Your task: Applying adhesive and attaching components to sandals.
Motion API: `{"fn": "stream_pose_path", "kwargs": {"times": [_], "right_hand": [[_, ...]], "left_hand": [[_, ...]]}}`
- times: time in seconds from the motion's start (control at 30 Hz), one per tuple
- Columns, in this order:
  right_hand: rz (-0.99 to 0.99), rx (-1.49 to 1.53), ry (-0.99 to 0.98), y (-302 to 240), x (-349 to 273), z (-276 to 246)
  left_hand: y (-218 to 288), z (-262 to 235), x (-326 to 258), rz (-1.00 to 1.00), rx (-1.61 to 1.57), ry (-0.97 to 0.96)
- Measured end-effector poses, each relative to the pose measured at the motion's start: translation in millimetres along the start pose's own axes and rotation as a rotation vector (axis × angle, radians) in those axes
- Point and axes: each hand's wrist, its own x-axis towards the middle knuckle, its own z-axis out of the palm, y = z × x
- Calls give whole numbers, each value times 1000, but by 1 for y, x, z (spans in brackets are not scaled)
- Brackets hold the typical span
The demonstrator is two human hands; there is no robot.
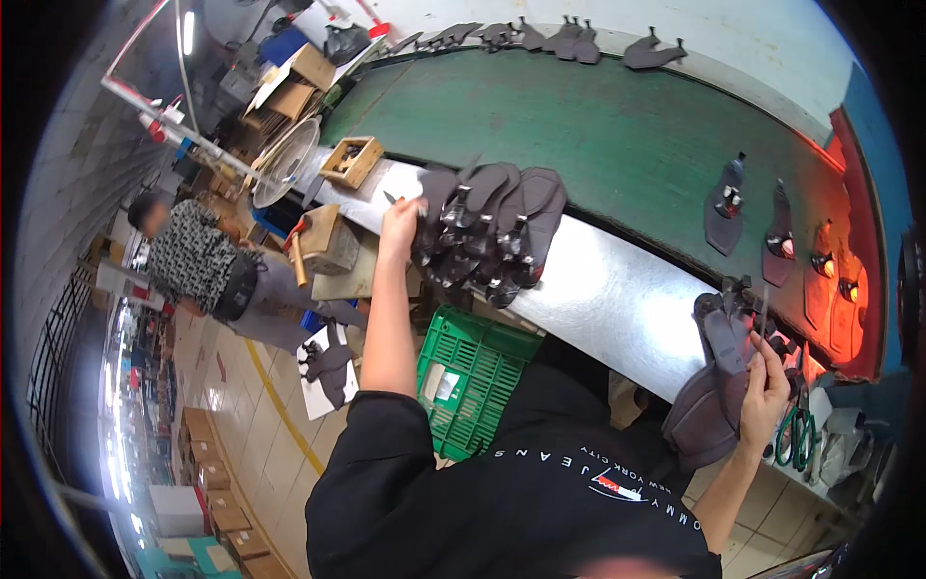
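On the steel desk, left: the left hand [400, 220] is gripping the edge of a fanned bundle of dark sandal soles [487, 232], which is lying on the desk [617, 289].
At the near right edge: the right hand [765, 386] is clasping a second stack of soles [719, 372] from the side, holding it upright.
Handling: the soles are looking light, flat and bendy, likely sliding apart; pinching across the whole stack near the straps seems the surest hold.
Farther out: single soles [725, 205] are lying on the green belt [617, 135]; a green crate [477, 381] is sitting below; another person [198, 261] is working far left.
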Motion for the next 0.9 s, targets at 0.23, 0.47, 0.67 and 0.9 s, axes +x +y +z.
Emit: {"fn": "stream_pose_path", "kwargs": {"times": [0.23, 0.47, 0.67, 0.9], "right_hand": [[-173, -499, 95, 7, 16, -11], [-196, -593, 47, 13, 25, -13], [-188, -591, 50, 22, 31, -9], [-181, -551, 138, 7, 18, -23]], "left_hand": [[28, -10, 4, 101, 655, 37], [177, 174, -89, 455, -56, -51], [138, 395, -85, 430, 107, -642], [110, 530, -100, 705, 586, -263]]}}
